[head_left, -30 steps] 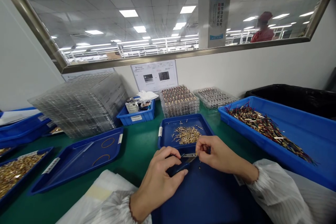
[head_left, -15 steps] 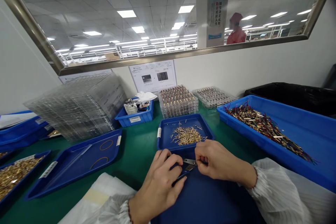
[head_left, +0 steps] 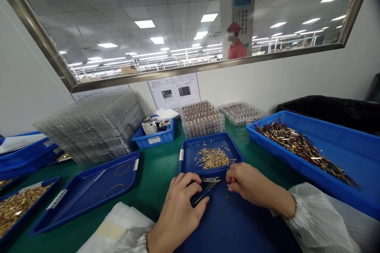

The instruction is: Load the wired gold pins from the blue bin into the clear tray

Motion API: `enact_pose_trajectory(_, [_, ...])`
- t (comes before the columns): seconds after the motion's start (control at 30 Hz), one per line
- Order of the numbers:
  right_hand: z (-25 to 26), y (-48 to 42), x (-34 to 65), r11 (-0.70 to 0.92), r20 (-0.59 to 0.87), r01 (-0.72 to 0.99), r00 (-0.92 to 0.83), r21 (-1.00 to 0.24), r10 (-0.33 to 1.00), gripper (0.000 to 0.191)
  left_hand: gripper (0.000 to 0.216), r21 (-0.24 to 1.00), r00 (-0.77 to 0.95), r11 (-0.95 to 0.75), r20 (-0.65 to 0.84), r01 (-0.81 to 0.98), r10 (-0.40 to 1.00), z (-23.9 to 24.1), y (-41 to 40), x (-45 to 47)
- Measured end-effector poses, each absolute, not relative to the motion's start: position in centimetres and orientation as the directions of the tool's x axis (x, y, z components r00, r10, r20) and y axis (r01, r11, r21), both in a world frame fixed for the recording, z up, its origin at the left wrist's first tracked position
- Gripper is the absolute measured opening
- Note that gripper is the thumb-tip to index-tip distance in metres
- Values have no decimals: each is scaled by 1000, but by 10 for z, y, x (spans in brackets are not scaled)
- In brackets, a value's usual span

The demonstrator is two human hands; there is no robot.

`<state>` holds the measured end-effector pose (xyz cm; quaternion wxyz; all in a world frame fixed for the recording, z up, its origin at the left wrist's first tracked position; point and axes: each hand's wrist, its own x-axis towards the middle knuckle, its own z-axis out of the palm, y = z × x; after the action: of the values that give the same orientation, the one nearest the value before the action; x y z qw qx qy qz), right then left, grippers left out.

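My left hand [head_left: 179, 205] is wrapped round the dark handles of small cutting pliers [head_left: 204, 188], whose metal jaws point right. My right hand [head_left: 247, 185] is closed in a pinch just right of the jaws, holding a tiny brass pin [head_left: 228, 185]. Both hands hover over a dark blue tray [head_left: 234, 225] close to me. Just beyond them stands a small blue tray [head_left: 186, 154] holding a heap of brass pins [head_left: 213, 158].
A long blue bin [head_left: 350, 154] of brass parts with coloured wires is at the right. Stacked clear trays [head_left: 92, 126], a small blue box [head_left: 154, 136], filled clear trays [head_left: 202, 118] and a flat blue tray [head_left: 89, 184] with rubber bands lie behind and left. A person in red passes behind the window.
My right hand has drawn a little away from the plier jaws, to the right. The person in red behind the window has walked left. The view has tilted slightly.
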<state>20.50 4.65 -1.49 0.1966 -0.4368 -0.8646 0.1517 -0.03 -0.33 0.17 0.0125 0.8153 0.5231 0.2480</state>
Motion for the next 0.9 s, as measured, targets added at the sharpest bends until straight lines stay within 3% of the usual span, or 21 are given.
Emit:
enact_pose_trajectory(0.27, [-19, 41, 202, 589, 202, 690, -562, -420, 802, 15, 2, 270, 327, -439, 375, 857, 868, 1, -4, -3])
enact_pose_trajectory(0.47, [-6, 40, 199, 580, 297, 572, -514, -580, 805, 12, 1, 301, 345, -452, 348, 840, 872, 4, -5, 0])
enact_pose_trajectory(0.67, [-1, 43, 196, 489, 263, 447, -477, -749, 839, 13, 1, 356, 367, -483, 347, 800, 863, 5, -8, 3])
enact_pose_trajectory(0.9, [1, 41, 194, 533, 318, 453, -469, -714, 824, 14, 2, 374, 356, -489, 371, 788, 858, 6, -9, 2])
